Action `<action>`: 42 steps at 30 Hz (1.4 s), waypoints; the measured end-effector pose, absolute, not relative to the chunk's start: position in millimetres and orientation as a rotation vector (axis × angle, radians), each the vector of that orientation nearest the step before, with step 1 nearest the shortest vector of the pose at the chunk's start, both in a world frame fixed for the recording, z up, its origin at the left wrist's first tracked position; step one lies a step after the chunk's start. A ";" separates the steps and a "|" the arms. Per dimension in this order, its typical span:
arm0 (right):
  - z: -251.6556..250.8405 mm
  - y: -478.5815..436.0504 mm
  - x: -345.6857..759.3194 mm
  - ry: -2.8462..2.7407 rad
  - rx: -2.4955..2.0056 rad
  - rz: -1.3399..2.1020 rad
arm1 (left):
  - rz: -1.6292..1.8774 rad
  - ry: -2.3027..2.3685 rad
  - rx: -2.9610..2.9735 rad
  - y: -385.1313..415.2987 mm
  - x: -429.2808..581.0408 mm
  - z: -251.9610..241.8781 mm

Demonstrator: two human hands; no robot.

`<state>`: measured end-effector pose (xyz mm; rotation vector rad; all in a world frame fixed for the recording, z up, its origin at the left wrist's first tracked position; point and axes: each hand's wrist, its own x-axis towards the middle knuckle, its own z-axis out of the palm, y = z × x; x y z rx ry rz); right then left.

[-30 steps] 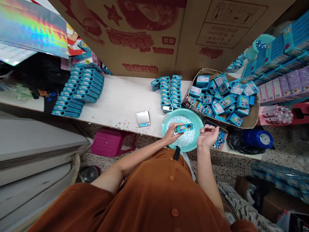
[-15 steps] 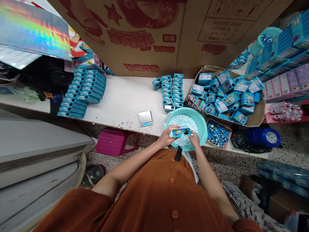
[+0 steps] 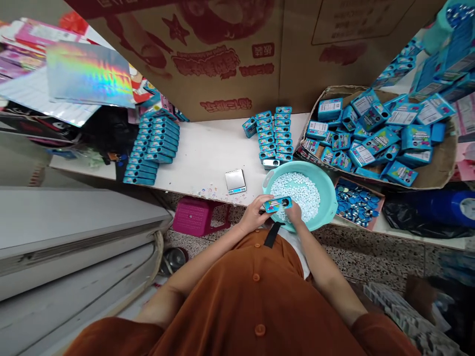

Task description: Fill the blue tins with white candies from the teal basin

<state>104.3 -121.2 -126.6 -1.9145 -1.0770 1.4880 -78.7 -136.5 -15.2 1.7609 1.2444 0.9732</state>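
From the head view, both hands are gripping one small blue tin over the near rim of the teal basin, the left hand curling its fingers round the tin's left end and the right hand pinching the right end. White pellets are filling the basin on the table, with a small scale sitting just to its left and rows of tins lining up behind it.
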 end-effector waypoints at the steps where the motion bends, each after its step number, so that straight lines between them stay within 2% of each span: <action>1: -125.0 -119.4 106.7 -1.042 -1.909 1.487 | 0.976 1.260 1.751 -135.7 -79.1 -15.2; 5: -107.3 -110.5 113.0 -0.783 -1.835 1.535 | 0.955 1.275 1.735 -131.1 -77.0 -13.9; 10: -56.6 -93.6 125.8 -0.101 -1.250 1.800 | 0.889 1.243 1.766 -125.0 -71.8 -12.7; 15: -0.6 -79.2 140.8 0.024 -0.904 1.635 | 0.811 1.192 1.829 -122.3 -63.9 -13.5; 21: 28.3 -80.4 128.5 -0.077 -0.968 1.487 | 0.807 1.123 1.917 -118.8 -54.8 -9.3; 32: 40.4 -83.0 102.9 -0.295 -1.214 1.324 | 0.859 1.137 1.864 -114.7 -54.0 -1.8; 42: 45.0 -79.6 96.2 -0.370 -1.186 1.292 | 0.873 1.163 1.777 -113.0 -51.1 -3.0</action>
